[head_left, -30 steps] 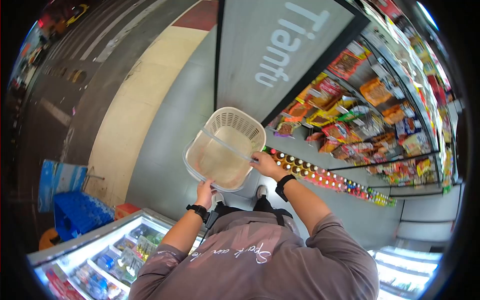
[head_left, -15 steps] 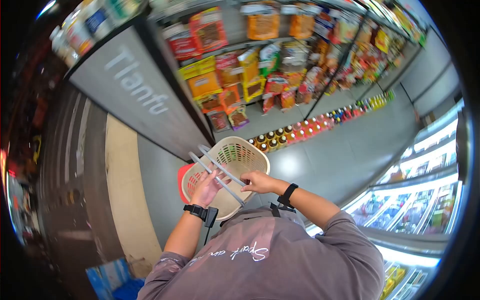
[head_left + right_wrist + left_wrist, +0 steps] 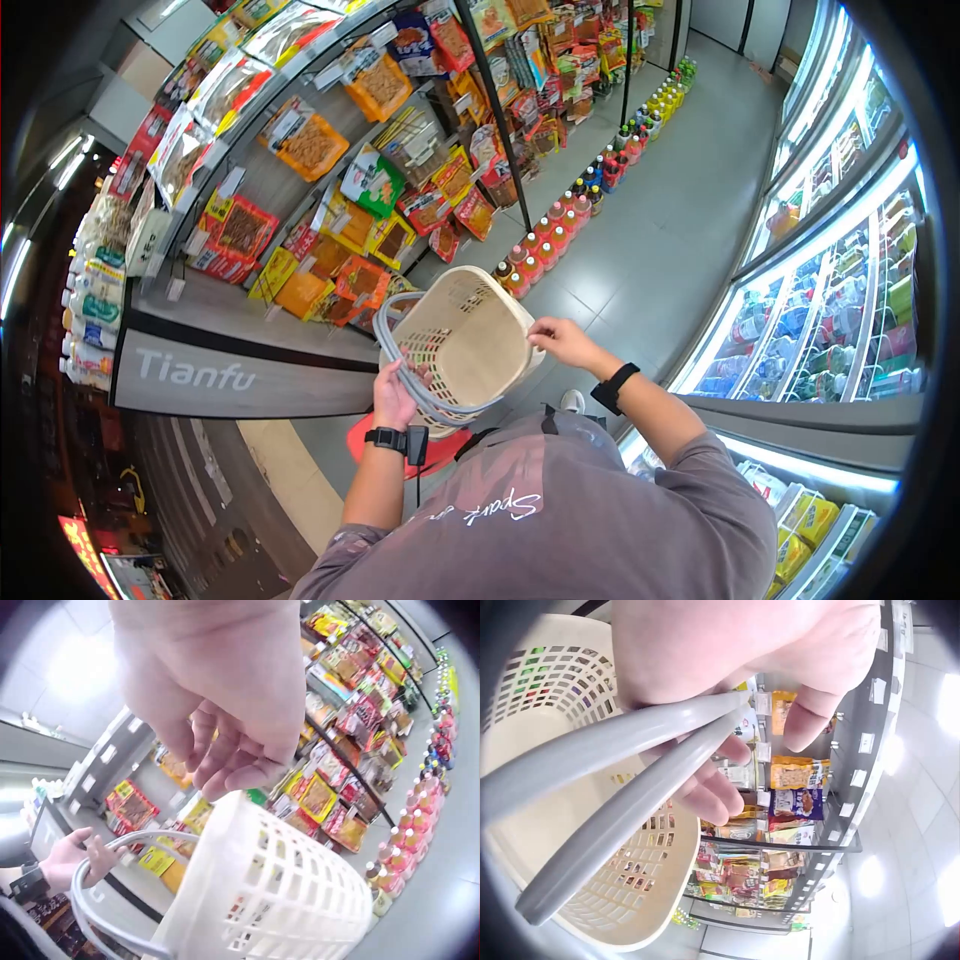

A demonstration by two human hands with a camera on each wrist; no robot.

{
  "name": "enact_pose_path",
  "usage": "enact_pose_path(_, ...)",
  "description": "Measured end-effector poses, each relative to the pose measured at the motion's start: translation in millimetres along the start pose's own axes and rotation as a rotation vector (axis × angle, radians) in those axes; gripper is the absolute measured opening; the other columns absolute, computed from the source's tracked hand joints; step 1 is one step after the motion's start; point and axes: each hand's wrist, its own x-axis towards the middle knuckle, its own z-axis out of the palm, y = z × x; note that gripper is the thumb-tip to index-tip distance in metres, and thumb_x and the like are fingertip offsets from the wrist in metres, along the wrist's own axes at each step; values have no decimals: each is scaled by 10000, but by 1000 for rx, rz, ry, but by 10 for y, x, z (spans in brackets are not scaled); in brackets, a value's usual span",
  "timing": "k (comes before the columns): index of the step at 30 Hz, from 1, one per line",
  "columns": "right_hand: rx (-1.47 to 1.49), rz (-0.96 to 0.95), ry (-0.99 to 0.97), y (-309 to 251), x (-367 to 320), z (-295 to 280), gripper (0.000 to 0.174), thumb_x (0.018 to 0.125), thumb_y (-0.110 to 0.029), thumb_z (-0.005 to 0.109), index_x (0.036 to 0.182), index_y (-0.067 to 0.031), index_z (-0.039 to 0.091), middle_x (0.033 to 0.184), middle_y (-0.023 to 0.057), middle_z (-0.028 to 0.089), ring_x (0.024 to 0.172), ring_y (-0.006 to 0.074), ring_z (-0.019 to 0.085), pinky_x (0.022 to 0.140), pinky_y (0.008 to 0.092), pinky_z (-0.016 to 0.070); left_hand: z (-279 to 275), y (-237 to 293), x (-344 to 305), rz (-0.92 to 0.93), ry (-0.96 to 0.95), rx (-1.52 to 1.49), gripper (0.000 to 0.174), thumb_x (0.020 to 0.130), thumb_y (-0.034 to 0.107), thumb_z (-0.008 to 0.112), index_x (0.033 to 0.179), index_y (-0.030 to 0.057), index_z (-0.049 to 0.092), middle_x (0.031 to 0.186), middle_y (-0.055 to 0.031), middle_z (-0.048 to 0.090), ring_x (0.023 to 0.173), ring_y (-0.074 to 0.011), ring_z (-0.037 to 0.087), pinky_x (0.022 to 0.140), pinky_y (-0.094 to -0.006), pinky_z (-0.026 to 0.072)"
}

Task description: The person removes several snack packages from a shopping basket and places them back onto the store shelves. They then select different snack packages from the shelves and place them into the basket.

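A beige plastic shopping basket (image 3: 485, 350) with slotted walls hangs tilted in front of the body, its opening turned leftward in the head view. Its two grey handles (image 3: 630, 750) are folded to the left side. My left hand (image 3: 393, 400) reaches through the handles, which lie across the palm; its thumb stands apart and its fingers are loosely extended behind them. My right hand (image 3: 562, 342) is at the opposite rim, fingers curled, fingertips (image 3: 217, 787) right at the rim's edge in the right wrist view. No goods show on the basket floor.
A shelf hung with bagged snacks (image 3: 305, 140) stands in front, with a grey "Tianfu" panel (image 3: 230, 375) at its end. Rows of bottles (image 3: 550, 235) line the floor. Lit glass-door coolers (image 3: 830, 310) stand to the right. A red object (image 3: 440, 455) shows beneath the basket.
The view has turned right, from street and panel toward the shelves and coolers. My right hand has moved from the handles to the rim. The handles have swung to the left hand's side.
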Motion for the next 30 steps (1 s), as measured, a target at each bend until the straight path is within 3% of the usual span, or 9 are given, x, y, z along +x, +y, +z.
enact_pose_path(4, 55, 117, 264, 53, 110, -548, 143, 888, -137, 589, 948, -11, 623, 789, 45, 639, 710, 124, 614, 670, 281, 501, 205, 239, 188, 68, -84, 12, 485, 828, 260, 557, 1262, 74, 444, 854, -76, 574, 964, -304, 588, 825, -437, 494)
enact_pose_path(8, 64, 232, 341, 107, 328, -845, 160, 903, -181, 582, 955, -32, 607, 815, 42, 641, 708, 120, 620, 629, 267, 488, 435, 497, 398, 68, -130, -7, 494, 832, 276, 540, 1280, 87, 451, 855, -87, 590, 979, -345, 598, 833, -460, 491)
enact_pose_path(12, -43, 265, 311, -44, 635, -1034, 156, 903, -192, 585, 956, -47, 605, 819, 36, 641, 721, 120, 628, 608, 260, 480, 354, 472, 763, 16, -193, -110, 399, 845, 258, 529, 1202, 89, 474, 874, -95, 583, 891, -356, 635, 740, -465, 538)
enact_pose_path(18, -73, 272, 227, -115, 1509, -1184, 134, 888, -152, 590, 966, -43, 600, 818, 40, 640, 700, 116, 636, 587, 252, 478, 379, 616, 925, 20, -59, 61, 407, 851, 190, 510, 1225, 57, 420, 903, -95, 556, 849, -361, 649, 699, -470, 564)
enact_pose_path(23, -116, 223, 27, -25, 2736, -1247, 213, 849, -140, 639, 1025, -41, 571, 841, 49, 632, 718, 130, 637, 579, 265, 484, 92, 646, 843, 89, 113, 7, 412, 851, 162, 518, 1233, 56, 409, 860, -87, 547, 854, -363, 649, 698, -455, 562)
enact_pose_path(25, -451, -78, 46, 122, 3405, -1300, 357, 808, -141, 682, 1114, -33, 532, 914, 80, 624, 774, 157, 639, 615, 294, 505, 120, 606, 737, 163, 241, -3, 429, 843, 158, 534, 1236, 43, 407, 766, -70, 539, 812, -338, 659, 660, -417, 571)
enact_pose_path(26, -321, 77, -37, 305, 3713, -1354, 508, 760, -146, 726, 1191, -26, 487, 1011, 112, 613, 852, 185, 632, 690, 320, 519, 140, 551, 595, 178, 281, -17, 429, 843, 158, 534, 1236, 43, 407, 766, -70, 539, 812, -338, 659, 660, -417, 571)
enact_pose_path(29, -654, -246, 69, 741, 5235, -1400, 761, 670, -161, 795, 1288, 32, 395, 1163, 180, 555, 1018, 267, 594, 861, 357, 488, 466, 417, 402, 288, 542, -39, 472, 837, 180, 554, 1255, 21, 404, 694, -61, 516, 712, -328, 663, 601, -403, 578)
enact_pose_path(30, -647, -211, 49, 839, 5614, -1412, 801, 661, -178, 804, 1296, 62, 379, 1185, 208, 548, 1095, 313, 550, 932, 373, 452, 599, 377, 341, 295, 596, -39, 472, 837, 180, 554, 1255, 21, 404, 694, -61, 516, 712, -328, 663, 601, -403, 578)
